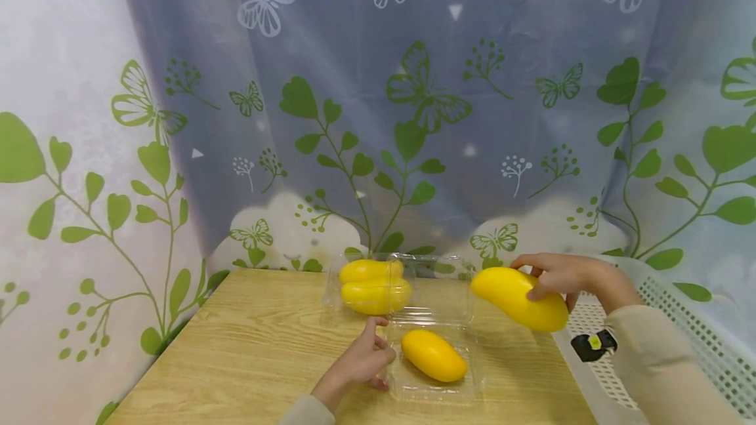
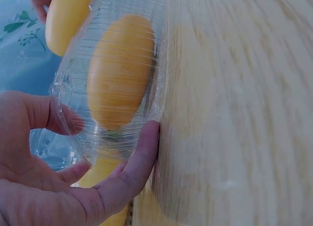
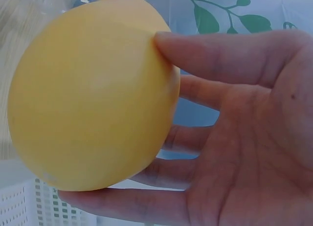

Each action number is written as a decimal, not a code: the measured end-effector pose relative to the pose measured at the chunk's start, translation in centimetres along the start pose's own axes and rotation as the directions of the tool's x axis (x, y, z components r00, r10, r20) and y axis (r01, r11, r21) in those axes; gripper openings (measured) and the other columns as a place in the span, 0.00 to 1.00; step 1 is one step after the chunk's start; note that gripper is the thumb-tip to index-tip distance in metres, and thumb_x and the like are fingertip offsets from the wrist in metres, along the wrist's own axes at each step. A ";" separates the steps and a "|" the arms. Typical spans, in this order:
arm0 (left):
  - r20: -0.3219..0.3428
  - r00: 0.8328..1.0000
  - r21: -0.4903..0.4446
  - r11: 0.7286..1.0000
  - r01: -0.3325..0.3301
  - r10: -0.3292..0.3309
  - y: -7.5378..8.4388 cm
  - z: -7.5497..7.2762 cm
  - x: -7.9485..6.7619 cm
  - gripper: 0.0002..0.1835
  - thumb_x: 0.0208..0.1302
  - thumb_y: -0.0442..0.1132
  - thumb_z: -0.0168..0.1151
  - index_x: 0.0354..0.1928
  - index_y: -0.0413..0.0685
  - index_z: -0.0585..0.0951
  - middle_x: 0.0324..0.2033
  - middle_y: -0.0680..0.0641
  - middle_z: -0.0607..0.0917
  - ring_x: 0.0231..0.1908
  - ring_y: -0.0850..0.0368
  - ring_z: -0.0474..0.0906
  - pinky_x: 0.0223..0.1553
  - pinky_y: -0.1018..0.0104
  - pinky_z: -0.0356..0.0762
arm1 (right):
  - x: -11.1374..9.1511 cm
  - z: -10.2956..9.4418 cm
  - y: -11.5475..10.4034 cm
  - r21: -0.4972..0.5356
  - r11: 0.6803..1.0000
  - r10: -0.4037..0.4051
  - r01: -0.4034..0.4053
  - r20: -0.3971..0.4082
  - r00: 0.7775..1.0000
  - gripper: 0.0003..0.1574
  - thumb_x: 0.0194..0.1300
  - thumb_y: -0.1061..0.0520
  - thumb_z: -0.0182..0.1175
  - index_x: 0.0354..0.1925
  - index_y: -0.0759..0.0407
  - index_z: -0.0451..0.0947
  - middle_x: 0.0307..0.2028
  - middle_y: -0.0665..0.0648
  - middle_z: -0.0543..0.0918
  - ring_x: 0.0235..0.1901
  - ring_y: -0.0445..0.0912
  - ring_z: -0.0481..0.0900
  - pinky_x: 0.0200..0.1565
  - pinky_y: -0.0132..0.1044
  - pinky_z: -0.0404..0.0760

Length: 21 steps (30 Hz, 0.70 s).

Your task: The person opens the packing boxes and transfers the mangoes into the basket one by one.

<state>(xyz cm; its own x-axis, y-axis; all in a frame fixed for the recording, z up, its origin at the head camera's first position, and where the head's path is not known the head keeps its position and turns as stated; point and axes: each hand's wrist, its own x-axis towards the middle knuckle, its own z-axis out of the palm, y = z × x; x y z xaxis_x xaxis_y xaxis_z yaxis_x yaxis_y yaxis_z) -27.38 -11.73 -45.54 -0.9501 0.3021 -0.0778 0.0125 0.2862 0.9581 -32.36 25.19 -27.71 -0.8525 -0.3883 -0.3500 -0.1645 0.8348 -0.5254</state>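
My right hand [image 1: 564,277] holds a yellow mango [image 1: 520,298] in the air, right of an open clear plastic clamshell box [image 1: 401,389]. In the right wrist view the thumb presses one side of this mango [image 3: 93,99] and the fingers reach behind it. My left hand [image 1: 363,356] grips the left side of the box, its thumb at the rim and its fingers along the outer wall in the left wrist view. One mango [image 1: 434,355] lies in the box's near half. The raised lid [image 1: 443,287] stands behind it.
Behind the box, at its left, a second clear box [image 1: 333,287] contains yellow mangoes [image 1: 375,297]. A white perforated basket [image 1: 679,320] stands at the right edge of the wooden table [image 1: 254,333]. A patterned curtain [image 1: 366,117] hangs close behind.
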 end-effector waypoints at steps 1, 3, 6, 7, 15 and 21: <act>0.000 1.000 0.000 1.000 0.001 -0.001 0.0 0.0 0.0 0.36 0.63 0.33 0.58 0.72 0.45 0.57 0.52 0.36 0.71 0.42 0.46 0.76 0.27 0.55 0.90 | 0.0 0.0 0.2 0.004 1.000 0.000 0.000 0.001 1.000 0.46 0.66 0.58 0.62 0.76 0.62 0.56 0.61 0.75 0.71 0.43 0.55 0.84 0.35 0.54 0.90; 0.000 1.000 -0.001 1.000 0.003 -0.003 0.1 0.0 -0.1 0.36 0.63 0.33 0.58 0.72 0.46 0.57 0.52 0.36 0.71 0.42 0.46 0.76 0.27 0.56 0.90 | 0.0 -0.1 0.5 0.003 1.000 0.000 0.000 0.000 1.000 0.45 0.66 0.57 0.62 0.76 0.62 0.56 0.60 0.75 0.72 0.43 0.54 0.84 0.35 0.54 0.90; 0.003 1.000 -0.002 1.000 0.006 -0.006 0.2 0.0 -0.1 0.36 0.63 0.33 0.58 0.72 0.46 0.58 0.52 0.35 0.71 0.42 0.46 0.76 0.27 0.57 0.89 | 0.0 -0.3 1.1 -0.001 1.000 0.003 -0.003 -0.002 1.000 0.45 0.66 0.57 0.61 0.76 0.62 0.56 0.60 0.75 0.73 0.43 0.54 0.84 0.35 0.54 0.90; 0.003 1.000 -0.003 1.000 0.007 -0.007 0.2 0.0 -0.1 0.35 0.63 0.33 0.58 0.72 0.46 0.58 0.52 0.35 0.71 0.42 0.46 0.77 0.27 0.57 0.89 | 0.0 -0.4 1.3 0.002 1.000 0.008 -0.008 -0.002 1.000 0.45 0.66 0.57 0.61 0.76 0.62 0.55 0.60 0.75 0.72 0.44 0.55 0.84 0.35 0.54 0.91; 0.005 1.000 0.000 1.000 0.013 -0.013 0.3 0.0 -0.2 0.36 0.63 0.34 0.58 0.72 0.46 0.58 0.53 0.34 0.71 0.40 0.47 0.77 0.27 0.58 0.89 | -0.3 -0.8 2.3 0.018 1.000 0.019 -0.018 -0.010 1.000 0.48 0.66 0.57 0.61 0.77 0.65 0.52 0.64 0.81 0.68 0.49 0.58 0.83 0.36 0.55 0.91; 0.004 1.000 0.008 1.000 0.013 -0.014 0.2 -0.1 -0.1 0.36 0.63 0.34 0.58 0.72 0.46 0.58 0.53 0.35 0.71 0.40 0.47 0.77 0.27 0.58 0.89 | -0.7 -1.3 2.8 0.007 1.000 0.018 -0.018 -0.023 1.000 0.49 0.66 0.56 0.60 0.77 0.66 0.51 0.64 0.81 0.68 0.48 0.57 0.84 0.36 0.55 0.91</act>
<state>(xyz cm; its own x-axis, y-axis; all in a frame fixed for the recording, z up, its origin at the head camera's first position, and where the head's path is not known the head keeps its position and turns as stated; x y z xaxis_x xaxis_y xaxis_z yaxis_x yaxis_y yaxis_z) -27.33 -11.77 -45.34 -0.9489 0.3018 -0.0919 0.0022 0.2975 0.9547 -32.86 28.29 -27.88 -0.8664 -0.3640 -0.3420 -0.1456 0.8390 -0.5242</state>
